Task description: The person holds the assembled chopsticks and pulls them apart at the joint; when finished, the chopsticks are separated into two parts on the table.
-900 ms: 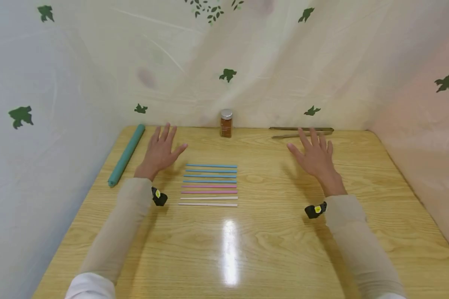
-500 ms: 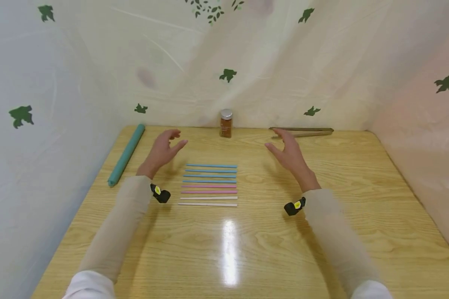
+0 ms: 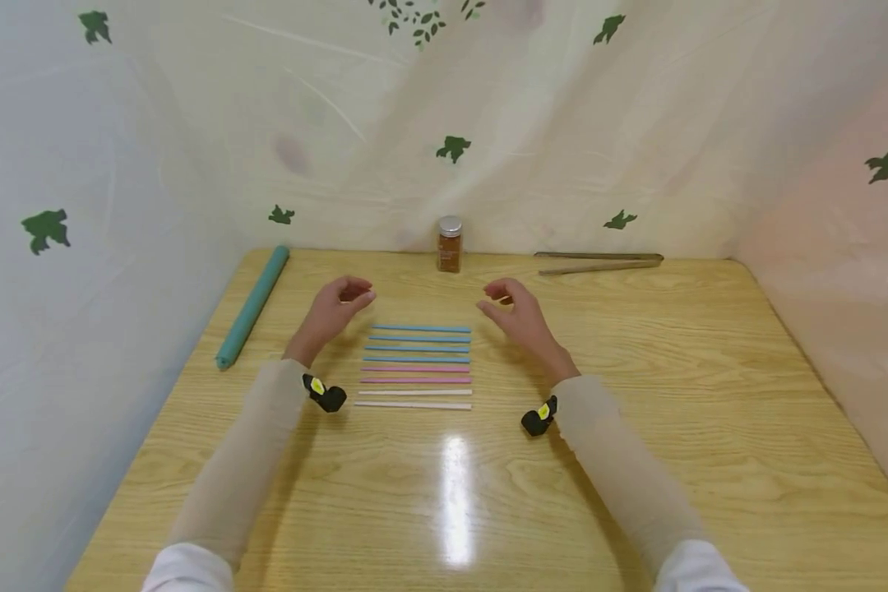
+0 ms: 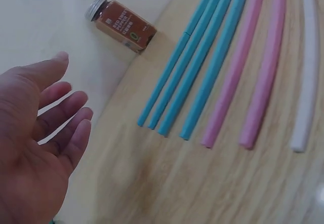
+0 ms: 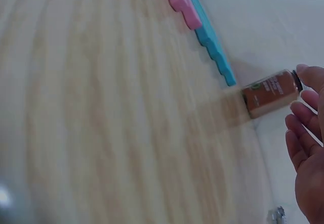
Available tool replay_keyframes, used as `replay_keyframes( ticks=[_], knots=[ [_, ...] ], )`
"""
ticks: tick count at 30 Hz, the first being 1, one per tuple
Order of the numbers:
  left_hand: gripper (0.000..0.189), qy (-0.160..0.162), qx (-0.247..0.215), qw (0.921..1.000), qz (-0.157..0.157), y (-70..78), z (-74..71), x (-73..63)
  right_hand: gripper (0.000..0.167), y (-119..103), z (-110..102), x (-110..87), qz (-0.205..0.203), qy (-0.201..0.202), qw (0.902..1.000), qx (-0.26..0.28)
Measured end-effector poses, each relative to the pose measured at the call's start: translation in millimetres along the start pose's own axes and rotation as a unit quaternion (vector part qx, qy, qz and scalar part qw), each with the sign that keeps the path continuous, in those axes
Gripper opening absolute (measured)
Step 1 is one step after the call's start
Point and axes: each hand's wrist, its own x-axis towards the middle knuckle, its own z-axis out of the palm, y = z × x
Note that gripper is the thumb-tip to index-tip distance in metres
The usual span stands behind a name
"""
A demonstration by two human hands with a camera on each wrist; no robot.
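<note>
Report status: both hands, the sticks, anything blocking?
Left hand, right hand: both empty. Eight sticks: lined up on the table, untouched. Jar stands beyond them, seemingly not in the way.

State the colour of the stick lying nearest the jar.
That stick is blue; the left wrist view shows it best.

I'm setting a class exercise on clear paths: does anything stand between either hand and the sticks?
Nothing visible does: only air separates the left hand and right hand from the sticks. The jar stands farther back, outside both paths.
</note>
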Motion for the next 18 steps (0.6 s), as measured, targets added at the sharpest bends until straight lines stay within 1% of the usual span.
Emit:
replay_keyframes(
  ticks=[4, 6, 13, 18],
  knots=[
    [0.040, -0.024, 0.004, 0.9996, -0.010, -3.2, 5.4, -2.5, 0.034, 1, 10, -0.4, 0.000, -0.018, 0.9998, -0.003],
    [0.037, -0.036, 0.015, 0.9992, -0.011, -4.6, 8.4, -3.9, 0.032, 0, 14, -0.1, 0.003, -0.028, 0.9996, -0.008],
    [0.027, -0.063, 0.058, 0.9963, -0.002, -8.3, 17.9, -6.9, 0.030, -4, 23, -0.8, 0.034, -0.073, 0.9967, -0.005],
    [0.024, -0.071, 0.075, 0.9946, 0.010, -8.6, 22.4, -6.8, 0.027, -2, 25, -2.2, 0.046, -0.097, 0.9942, -0.011]
  ],
)
